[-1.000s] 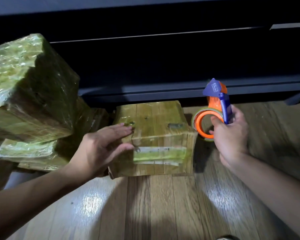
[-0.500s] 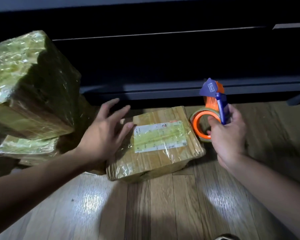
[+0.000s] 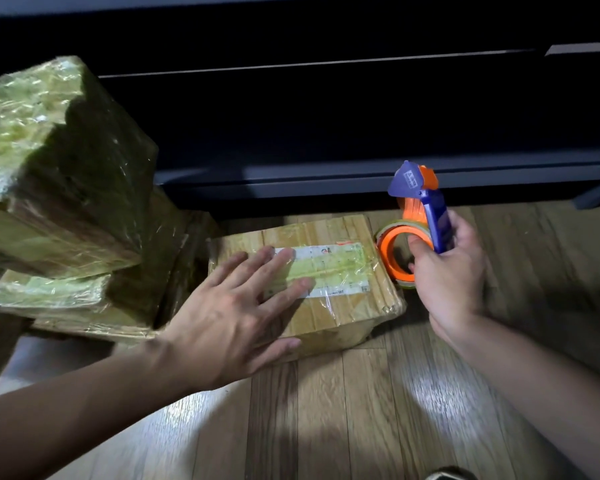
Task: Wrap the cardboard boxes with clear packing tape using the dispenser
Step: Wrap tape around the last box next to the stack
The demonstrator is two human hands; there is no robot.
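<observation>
- The cardboard box (image 3: 347, 317) is now lying on the wooden floor (image 3: 326, 420) with its label (image 3: 333, 268) facing up. 1 second ago it was tipped up with that label facing the person, so it has just been rolled onto a new side.
- The left hand (image 3: 236, 306) is pressing flat on the box top, its fingers (image 3: 274, 261) straight and spread over the label's 9 o'clock end. Half a second ago it was hovering over the box's 9 o'clock edge.
- The right hand (image 3: 447, 275) is holding the tape dispenser (image 3: 430, 216), fingers curled round its blue handle. It is staying at the box's 3 o'clock side, just beside it, with the orange roll (image 3: 388, 258) close to the box wall.
- A stack of wrapped boxes (image 3: 59, 174) is sitting at 9 o'clock.
- The box looks steadied for a strip across this upper face, which is already shining with film. No loose tape end is showing.
</observation>
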